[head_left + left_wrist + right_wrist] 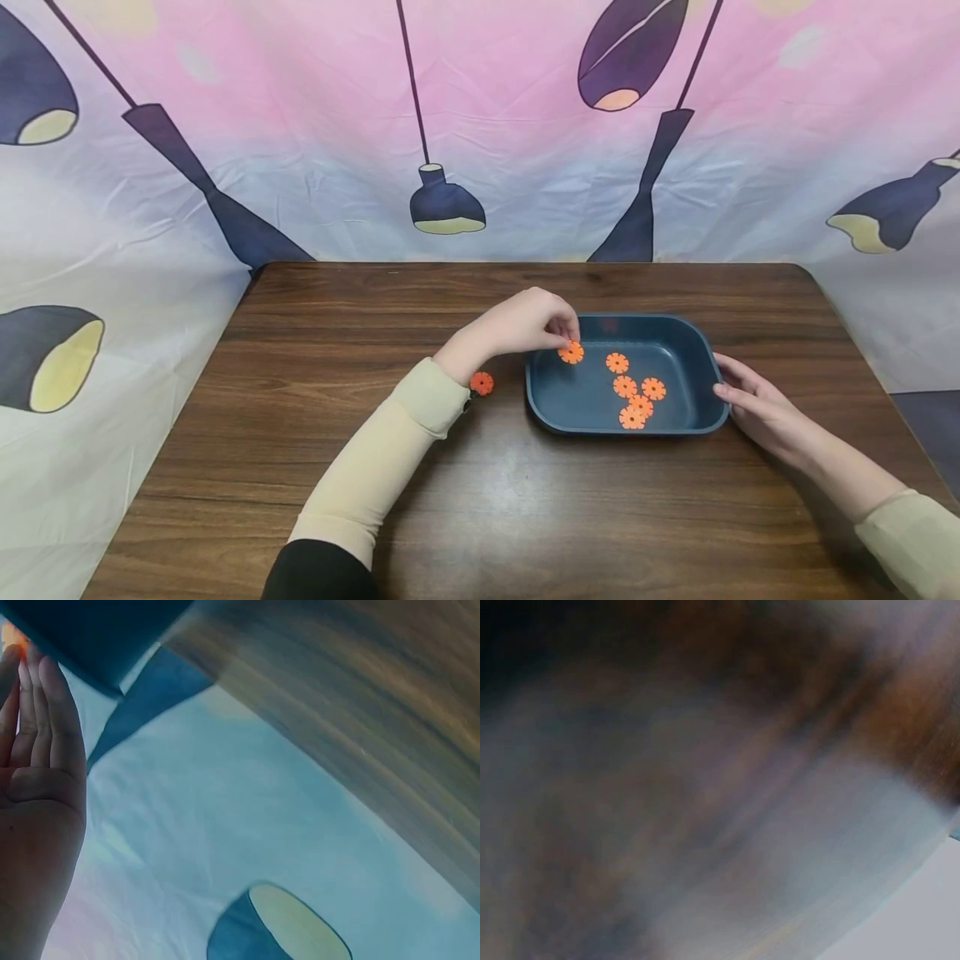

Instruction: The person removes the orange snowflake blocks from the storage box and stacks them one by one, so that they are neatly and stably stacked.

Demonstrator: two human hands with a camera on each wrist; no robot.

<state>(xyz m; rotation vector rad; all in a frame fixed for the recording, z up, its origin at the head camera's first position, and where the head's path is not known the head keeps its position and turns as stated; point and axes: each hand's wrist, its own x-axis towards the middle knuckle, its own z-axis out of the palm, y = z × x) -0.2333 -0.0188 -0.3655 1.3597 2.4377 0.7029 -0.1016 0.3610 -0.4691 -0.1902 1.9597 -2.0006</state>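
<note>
My left hand (536,321) pinches an orange interlocking disc (572,352), notched like a flower, at its fingertips over the left end of a dark blue tray (551,421). In the left wrist view, the left hand (41,780) and a bit of the orange disc (13,634) appear beside the tray's dark wall (105,637). Inside the tray lie several more orange discs (625,387), some overlapping. At the tray's right end my right hand (765,408) grips the rim, thumb on top and the other fingers against the outside. The right wrist view is too blurred to show this grip.
One loose orange-red disc (482,383) lies on the brown wooden table (480,517), left of the tray and close to the left wrist. Behind the table hangs a cloth (337,108) printed with lamps.
</note>
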